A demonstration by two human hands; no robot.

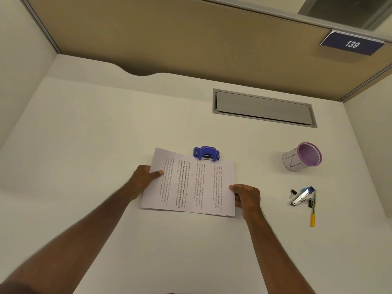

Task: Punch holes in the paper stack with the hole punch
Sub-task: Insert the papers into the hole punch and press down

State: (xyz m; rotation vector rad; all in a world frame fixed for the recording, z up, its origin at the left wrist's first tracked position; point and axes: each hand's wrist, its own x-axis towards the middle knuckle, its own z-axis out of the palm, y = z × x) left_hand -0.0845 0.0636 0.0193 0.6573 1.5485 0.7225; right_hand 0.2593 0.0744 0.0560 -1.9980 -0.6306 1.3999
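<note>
White printed sheets form a thin, flat paper stack [191, 185] at the centre of a smooth, pale worktop [106, 128]. The left hand [144, 179] grips its 9 o'clock edge, thumb on top; the right hand [247, 197] pinches the 3 o'clock edge, fingers curled beneath. A glossy blue hole punch [206, 153] sits at 12 o'clock, its slot touching the stack's far edge. Tan partition panels [169, 39] wall the booth. At 3 o'clock lie a tipped purple mesh cup [303, 157], a stapler [302, 196], black binder clips [293, 193] and a yellow pen [313, 211].
</note>
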